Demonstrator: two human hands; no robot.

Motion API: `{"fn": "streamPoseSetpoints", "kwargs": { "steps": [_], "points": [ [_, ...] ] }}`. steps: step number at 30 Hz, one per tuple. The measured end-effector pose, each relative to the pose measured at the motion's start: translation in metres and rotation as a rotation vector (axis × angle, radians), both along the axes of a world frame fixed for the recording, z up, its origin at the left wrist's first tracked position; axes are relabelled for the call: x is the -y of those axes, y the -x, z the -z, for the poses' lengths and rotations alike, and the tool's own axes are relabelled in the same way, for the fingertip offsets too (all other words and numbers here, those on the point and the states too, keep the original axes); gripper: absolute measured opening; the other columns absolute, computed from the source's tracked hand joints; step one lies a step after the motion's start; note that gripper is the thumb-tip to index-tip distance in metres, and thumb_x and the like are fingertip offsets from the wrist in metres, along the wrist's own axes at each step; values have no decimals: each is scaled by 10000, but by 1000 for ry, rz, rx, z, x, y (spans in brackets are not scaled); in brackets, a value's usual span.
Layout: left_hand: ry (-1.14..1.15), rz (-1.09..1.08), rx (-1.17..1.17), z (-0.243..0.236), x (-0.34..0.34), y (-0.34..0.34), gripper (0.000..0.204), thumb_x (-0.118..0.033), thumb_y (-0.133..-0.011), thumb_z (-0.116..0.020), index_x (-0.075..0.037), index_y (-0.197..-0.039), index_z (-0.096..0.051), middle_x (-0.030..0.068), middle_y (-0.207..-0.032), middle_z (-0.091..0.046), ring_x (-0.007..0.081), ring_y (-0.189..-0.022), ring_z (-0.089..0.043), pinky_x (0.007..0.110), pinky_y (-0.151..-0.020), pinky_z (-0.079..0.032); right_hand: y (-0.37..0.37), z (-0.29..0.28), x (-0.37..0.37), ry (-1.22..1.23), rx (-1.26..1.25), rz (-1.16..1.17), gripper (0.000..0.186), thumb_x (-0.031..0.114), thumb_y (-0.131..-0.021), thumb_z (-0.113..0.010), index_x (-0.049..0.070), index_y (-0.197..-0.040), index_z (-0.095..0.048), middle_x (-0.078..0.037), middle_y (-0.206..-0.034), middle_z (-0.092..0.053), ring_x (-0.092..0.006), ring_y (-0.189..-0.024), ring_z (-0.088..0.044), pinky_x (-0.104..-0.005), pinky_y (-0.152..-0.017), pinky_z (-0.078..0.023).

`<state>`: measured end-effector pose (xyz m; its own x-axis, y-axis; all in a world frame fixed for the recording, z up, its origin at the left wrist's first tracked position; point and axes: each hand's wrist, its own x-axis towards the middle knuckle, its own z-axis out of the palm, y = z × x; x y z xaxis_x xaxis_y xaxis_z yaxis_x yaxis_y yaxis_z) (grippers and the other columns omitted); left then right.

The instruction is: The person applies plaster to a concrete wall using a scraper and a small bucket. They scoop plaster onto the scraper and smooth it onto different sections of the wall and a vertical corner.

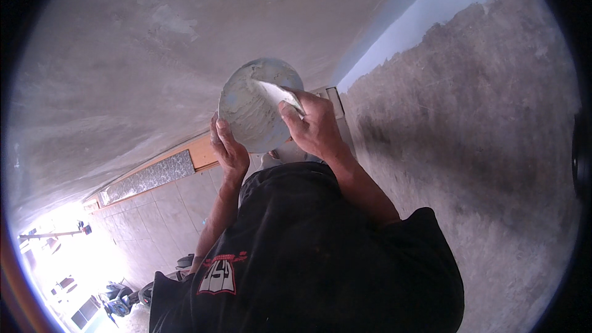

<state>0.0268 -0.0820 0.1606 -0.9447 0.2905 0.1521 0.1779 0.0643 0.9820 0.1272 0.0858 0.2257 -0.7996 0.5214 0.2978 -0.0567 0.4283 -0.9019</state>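
Note:
My left hand [229,148] grips the near left rim of a round bluish dish [246,114], fingers pressed to its edge. Grey, wet-looking paste is smeared over the dish's inner face. Pinched between the thumb and fingers of my right hand [314,122] is a flat scraper [279,95] coated in whitish paste. Its blade slants over the middle of the dish, with the tip at the paste. The handle end is hidden inside my right hand. Both hands are held out in front of my body, close to the wall.
A grey, patchy plastered wall [142,43] rises ahead; another rough wall [468,105] stands at the right, with a pale strip [431,15] beside the corner. Along the wall's foot lie an orange-brown board [202,150] and a silvery patterned panel [151,177]. A motorbike [117,299] is at lower left on the tiled floor [154,213].

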Motion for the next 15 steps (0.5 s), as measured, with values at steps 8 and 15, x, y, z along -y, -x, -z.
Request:
{"fn": "streamPoseSetpoints", "kwargs": {
  "steps": [8, 15],
  "points": [
    [135, 63, -94, -31, -3, -8, 457, -340, -1017, -308, 33, -1181, -515, 146, -1045, -585, 208, -966, -528, 341, -846, -429, -1, -3, 7, 48, 14, -24, 281, 168, -898, -569, -54, -1061, -622, -199, -811, -667, -271, -709, -676, -368, -642, -533],
    [73, 30, -24, -31, -5, -8, 462, -368, -1018, -300, 21, -1148, -514, 128, -1015, -583, 206, -937, -533, 336, -830, -431, -5, -5, 8, 406, 204, -120, 270, 196, -900, -572, -32, -1030, -632, -106, -821, -663, -159, -771, -621, -308, -705, -486]
  ]
}}
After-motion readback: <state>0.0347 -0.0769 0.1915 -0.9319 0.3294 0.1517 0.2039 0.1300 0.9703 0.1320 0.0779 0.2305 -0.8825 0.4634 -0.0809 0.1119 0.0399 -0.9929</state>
